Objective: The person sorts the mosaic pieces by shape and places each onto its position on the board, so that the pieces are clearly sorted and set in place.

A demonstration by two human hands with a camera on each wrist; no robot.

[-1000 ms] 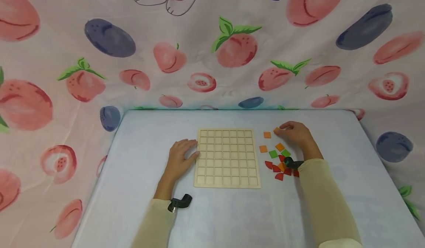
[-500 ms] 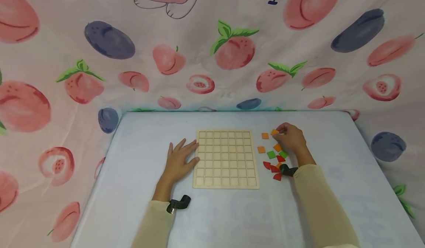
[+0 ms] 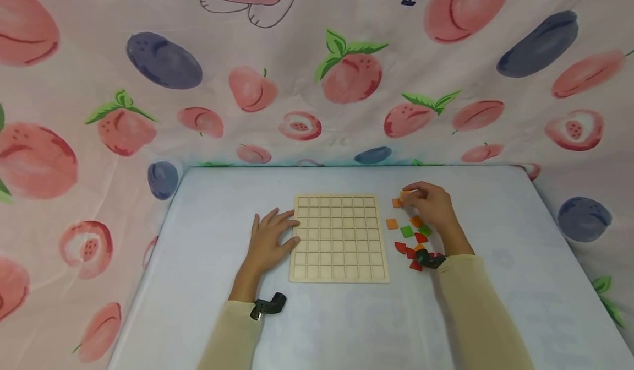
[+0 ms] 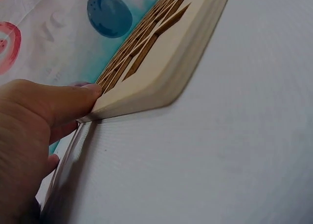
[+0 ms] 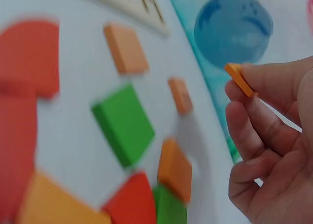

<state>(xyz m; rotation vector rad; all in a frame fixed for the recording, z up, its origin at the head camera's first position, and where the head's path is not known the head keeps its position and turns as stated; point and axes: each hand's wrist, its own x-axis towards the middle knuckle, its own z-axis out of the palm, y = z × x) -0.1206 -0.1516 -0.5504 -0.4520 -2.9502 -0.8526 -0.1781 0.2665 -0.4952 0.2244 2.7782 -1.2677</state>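
A square wooden board (image 3: 339, 239) with a grid of shallow cells lies on the white table. My left hand (image 3: 268, 242) rests at its left edge, fingers spread; in the left wrist view the thumb (image 4: 73, 100) touches the rim. To the right of the board, my right hand (image 3: 435, 209) pinches a small orange square tile (image 5: 239, 80) between thumb and fingertips, above the table. Under and beside it lie orange squares (image 3: 392, 224), green squares (image 3: 406, 231) and several red quarter-round pieces (image 3: 400, 247). Some pieces are partly hidden by the right wrist and its camera.
A fruit-print cloth (image 3: 302, 83) hangs behind the table and at its sides. A black wrist camera (image 3: 269, 305) sits on the left sleeve, another wrist camera (image 3: 428, 259) on the right. The white table (image 3: 337, 326) stretches toward me in front of the board.
My right hand, with the orange tile pinched, has shifted slightly left toward the board, over another orange square. The left hand's fingers have spread, staying at the board's left edge.
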